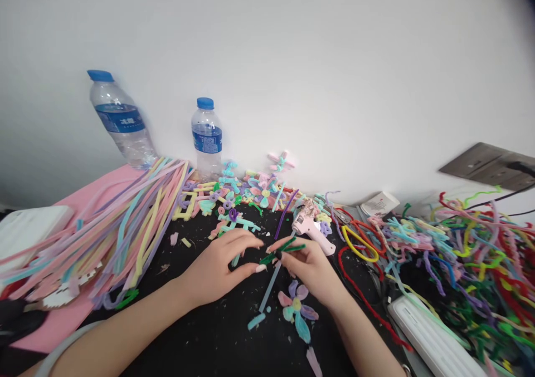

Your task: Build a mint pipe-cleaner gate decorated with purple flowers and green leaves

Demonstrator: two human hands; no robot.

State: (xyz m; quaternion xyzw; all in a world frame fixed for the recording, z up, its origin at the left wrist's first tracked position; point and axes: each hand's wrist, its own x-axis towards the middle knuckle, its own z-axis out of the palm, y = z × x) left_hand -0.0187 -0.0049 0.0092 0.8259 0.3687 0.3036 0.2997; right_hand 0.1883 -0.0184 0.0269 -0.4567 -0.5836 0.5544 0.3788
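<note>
From my station, I see the black counter (209,343), dark and flat, with small crumbs scattered over it. Between 9 and 10 o'clock from the hands lies a thick bundle (142,226) of long fuzzy stems in soft pastel colours. Near the centre, the left hand (219,260) has its thumb and fingers parted, and I see nothing in its grip; the right hand (311,265) pinches the green piece (286,245) with its fingertips. So this piece is nearer to the right hand; from the left hand it lies at 3 o'clock, just beside the thumb tip, and whether they touch I cannot tell. Its long axis goes from between 8 and 9 o'clock to between 2 and 3. Between 1 and 2 o'clock from it rests a pink glue gun (307,225), smooth and hard-looking. Between 5 and 6, a flower (296,304) with plump, fuzzy petals lies flat. The green piece itself is narrow, fuzzy, forked at its right end.
</note>
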